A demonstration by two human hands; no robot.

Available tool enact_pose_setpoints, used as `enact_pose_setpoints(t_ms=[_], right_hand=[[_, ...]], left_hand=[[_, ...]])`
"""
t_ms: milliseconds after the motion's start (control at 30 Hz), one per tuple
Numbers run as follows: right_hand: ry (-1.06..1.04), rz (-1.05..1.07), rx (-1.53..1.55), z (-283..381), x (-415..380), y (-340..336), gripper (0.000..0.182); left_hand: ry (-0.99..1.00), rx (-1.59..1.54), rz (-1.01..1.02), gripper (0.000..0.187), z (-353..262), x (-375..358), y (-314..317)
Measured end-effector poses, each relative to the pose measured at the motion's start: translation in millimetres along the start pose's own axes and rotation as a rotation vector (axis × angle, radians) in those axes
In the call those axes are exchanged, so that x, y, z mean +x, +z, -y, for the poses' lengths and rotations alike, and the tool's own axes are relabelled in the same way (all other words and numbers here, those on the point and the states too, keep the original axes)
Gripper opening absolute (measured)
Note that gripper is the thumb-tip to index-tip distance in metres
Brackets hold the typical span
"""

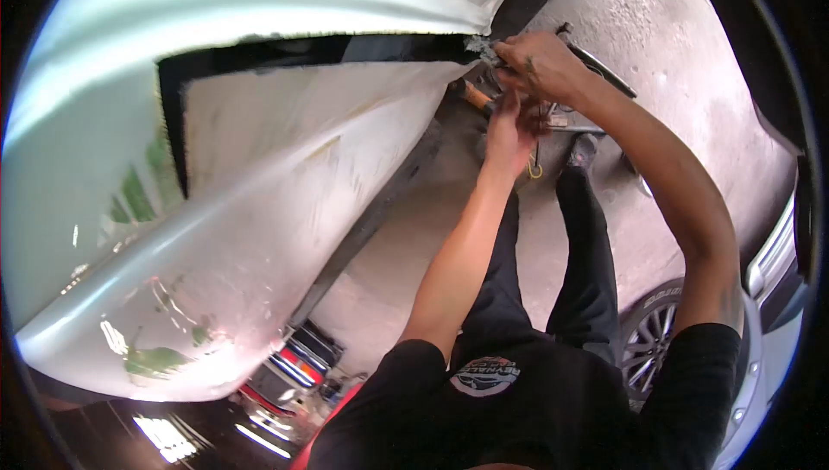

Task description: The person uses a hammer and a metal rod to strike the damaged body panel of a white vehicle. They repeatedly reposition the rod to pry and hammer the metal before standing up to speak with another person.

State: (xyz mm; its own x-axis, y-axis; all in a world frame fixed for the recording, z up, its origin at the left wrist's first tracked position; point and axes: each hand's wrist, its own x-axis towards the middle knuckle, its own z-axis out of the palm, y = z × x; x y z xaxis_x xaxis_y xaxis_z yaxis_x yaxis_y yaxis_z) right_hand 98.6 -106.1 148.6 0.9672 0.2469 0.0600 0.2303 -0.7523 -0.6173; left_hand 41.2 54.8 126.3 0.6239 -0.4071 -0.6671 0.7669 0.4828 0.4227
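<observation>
A pale car body panel [285, 146] fills the left side, with a dark cut-out gap [319, 48] along its upper part. The gap ends at a ragged, crumpled edge [480, 48]. My right hand [544, 64] is at that edge, its fingers bent and closed; what they pinch is too small to make out. Just below it, my left hand [512, 133] has its thumb up and fingers curled, slightly blurred, and its contents are hidden. An orange handle [475, 96] shows beside my left hand, under the panel's corner.
Metal tools or bars [604, 73] lie on the concrete floor [639, 3] behind my hands. A yellow loop [534, 171] hangs or lies below them. At right stands another car with its wheel [649, 340]. A red and black object [298, 366] is at lower left.
</observation>
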Motion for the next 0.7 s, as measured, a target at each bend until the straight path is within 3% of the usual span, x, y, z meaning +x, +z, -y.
enact_pose_setpoints(t_ms=[200, 267, 333, 400, 467, 533, 600, 667, 700], right_hand=[[0.156, -0.112, 0.029, 16.9, -30.2, 20.1, 0.031], [0.349, -0.269, 0.275, 26.7, -57.1, 39.2, 0.039], [0.538, -0.258, 0.358, 35.4, -97.6, 66.5, 0.047], [0.705, -0.242, 0.371, 45.5, -153.8, 111.5, 0.044], [0.856, -0.199, 0.361, 62.5, -216.1, 147.6, 0.041], [0.987, -0.096, 0.397, 88.4, -272.6, 175.4, 0.040], [1.055, -0.073, 0.374, 119.3, -333.7, 212.2, 0.038], [1.092, -0.112, 0.341, 160.0, -356.7, 232.0, 0.036], [1.185, -0.025, 0.354, 180.4, -364.1, 231.9, 0.034]], left_hand=[[-0.372, 0.691, -0.239, 0.036, 35.3, -83.1, -113.8], [-0.338, 1.028, -0.163, 0.035, 35.0, -113.4, -140.4], [-0.333, 1.212, -0.141, 0.033, 30.6, -133.7, -158.9], [0.002, 1.620, 0.009, 0.030, 17.6, -153.4, -179.3], [-0.105, 1.720, -0.007, 0.030, -3.7, -165.5, -184.5], [0.017, 1.940, 0.067, 0.031, -15.2, -169.4, -205.2], [-0.046, 1.990, 0.093, 0.032, -27.5, -174.0, -215.9], [-0.112, 2.029, 0.114, 0.032, -34.7, -175.8, -232.6], [-0.141, 2.040, 0.148, 0.033, -37.1, -178.3, -243.1]])
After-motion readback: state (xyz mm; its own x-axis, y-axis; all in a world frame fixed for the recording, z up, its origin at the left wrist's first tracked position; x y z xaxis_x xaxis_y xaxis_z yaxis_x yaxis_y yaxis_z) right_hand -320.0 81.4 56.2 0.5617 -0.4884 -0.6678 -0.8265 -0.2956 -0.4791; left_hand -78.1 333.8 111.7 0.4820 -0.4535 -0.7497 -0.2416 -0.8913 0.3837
